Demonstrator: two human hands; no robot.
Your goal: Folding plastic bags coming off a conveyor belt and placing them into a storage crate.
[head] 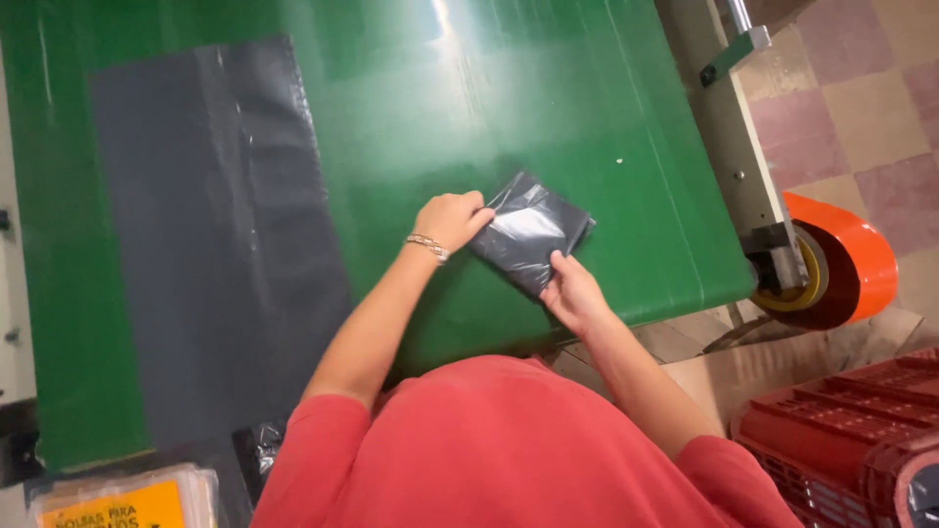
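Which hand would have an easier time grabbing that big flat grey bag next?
Probably the left hand. It presses the folded dark bag on the side facing the flat grey bag, which lies spread out to the person's left. The right hand pinches the folded bag's near edge, farther away.

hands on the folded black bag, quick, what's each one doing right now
Left hand: closed, fingers curled on the upper-left edge of the folded black bag.
Right hand: closed, pinching the bag's lower corner.

One head-worn view looks steeply down from close above, facing forward over the green table (pixel 548 108), hands mid-frame.
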